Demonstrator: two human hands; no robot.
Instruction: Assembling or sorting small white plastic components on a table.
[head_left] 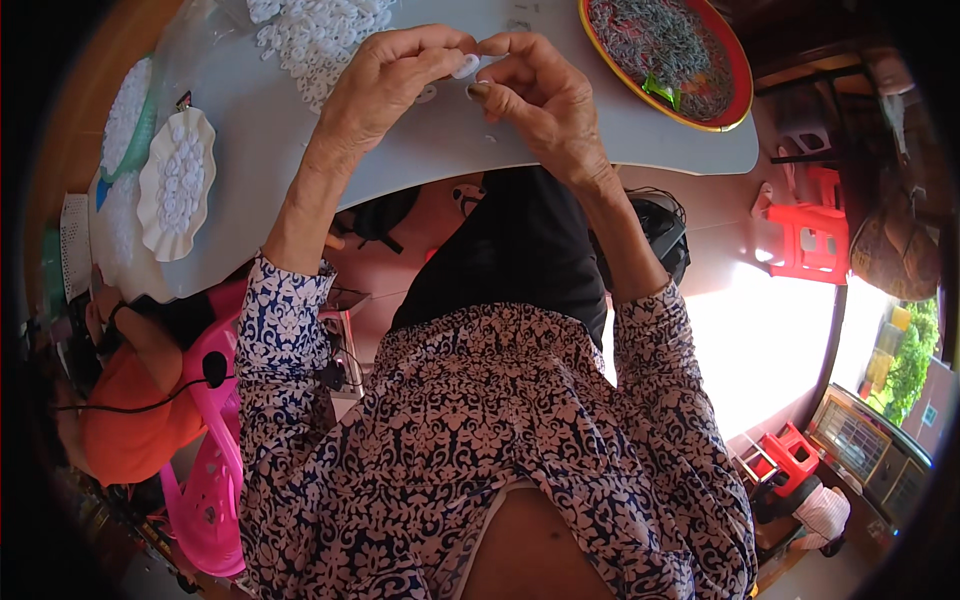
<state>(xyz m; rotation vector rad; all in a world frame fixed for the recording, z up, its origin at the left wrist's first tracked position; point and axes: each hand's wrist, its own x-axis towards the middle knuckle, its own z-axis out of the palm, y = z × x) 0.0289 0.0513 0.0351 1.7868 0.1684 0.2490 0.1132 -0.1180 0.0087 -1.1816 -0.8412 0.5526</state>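
Above the grey table (270, 165), my two hands meet close together. My left hand (395, 80) pinches a small white oval plastic piece (466, 66) between thumb and fingers. Thumb and fingertips of my right hand (548, 100) are also pressed together just beside it; a bit of white shows at the thumb tip, too small to name. One loose white piece (426, 94) lies on the table below my left fingers. A large heap of similar white pieces (318, 40) spreads out beyond my left hand. To the right, a red tray with a yellow rim (748, 85) holds many thin metal pins (655, 40).
On the left stand a scalloped white dish (151, 200) of white pieces and a green container (143, 140) holding more. A bright green item (660, 92) lies in the tray. A person in orange (135, 420) sits by a pink chair (215, 480). Red stools (808, 240) stand at right.
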